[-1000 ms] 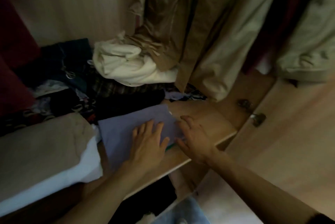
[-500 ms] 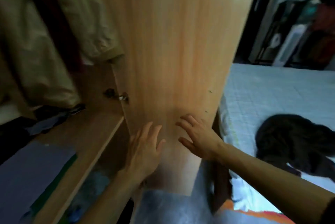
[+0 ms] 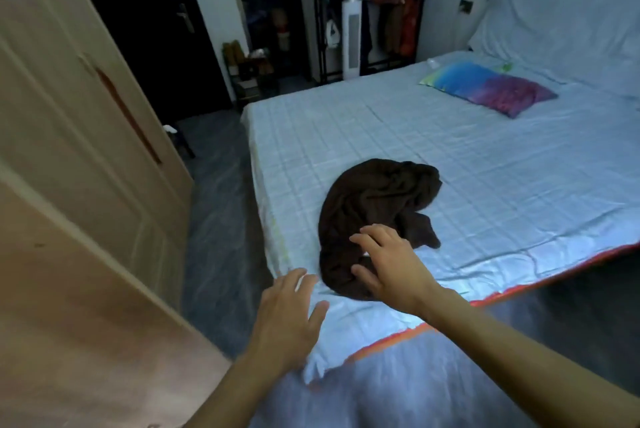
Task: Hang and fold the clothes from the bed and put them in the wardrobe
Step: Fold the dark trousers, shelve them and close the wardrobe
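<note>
A crumpled dark brown garment (image 3: 374,206) lies near the corner of the bed (image 3: 485,164), which has a light blue checked sheet. My right hand (image 3: 388,265) hovers over the garment's near end with fingers spread and holds nothing. My left hand (image 3: 287,317) is open with fingers straight, above the bed's corner edge and just left of the garment. The wardrobe's wooden door (image 3: 86,157) fills the left side of the view; its inside is hidden.
A multicoloured pillow (image 3: 488,88) lies at the bed's far right. A dark clothes rack (image 3: 374,12) with hanging garments and a white tower appliance (image 3: 350,36) stand against the back wall. Grey floor (image 3: 214,220) runs between wardrobe and bed.
The view has swung from the wardrobe shelf, past the door, to the bed. Both hands left the folded cloth on the shelf and now reach toward the dark garment.
</note>
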